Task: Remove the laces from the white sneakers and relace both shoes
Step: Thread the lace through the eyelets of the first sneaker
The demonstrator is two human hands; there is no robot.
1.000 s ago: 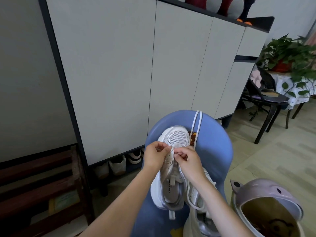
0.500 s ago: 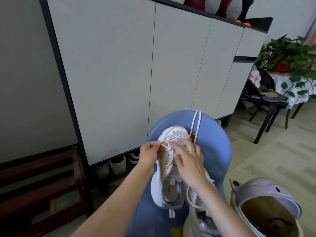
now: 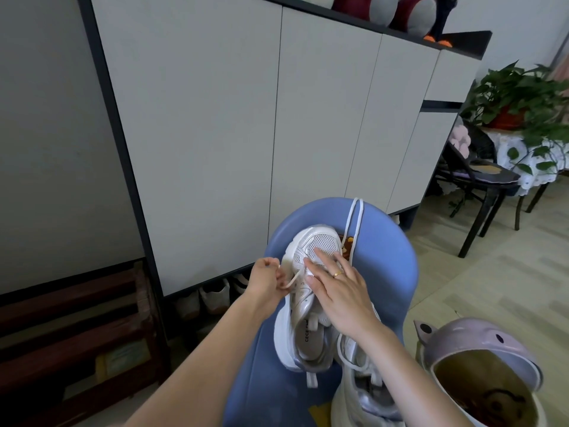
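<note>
A white sneaker [image 3: 303,325] lies toe-away on a blue chair [image 3: 381,260]. My left hand [image 3: 266,280] is left of its toe, pinching a white lace end [image 3: 292,277] that runs out sideways from the front eyelets. My right hand [image 3: 337,291] lies flat and spread over the sneaker's front, pressing it down, with a gold ring on one finger. A second white sneaker [image 3: 365,392] lies at the lower right, partly under my right forearm, its lace still in. A loose white lace [image 3: 354,220] hangs over the chair's far edge.
Grey cabinet doors [image 3: 246,134] stand right behind the chair, with shoes [image 3: 212,295] stored underneath. A pink lidded bin [image 3: 480,365] is at the lower right. A dark wooden rack [image 3: 70,328] stands left. A black chair [image 3: 480,180] and potted plant [image 3: 517,94] are at far right.
My left hand has drawn the lace end out to the left, away from the sneaker. My right hand has let go of the lace and spread flat over the toe.
</note>
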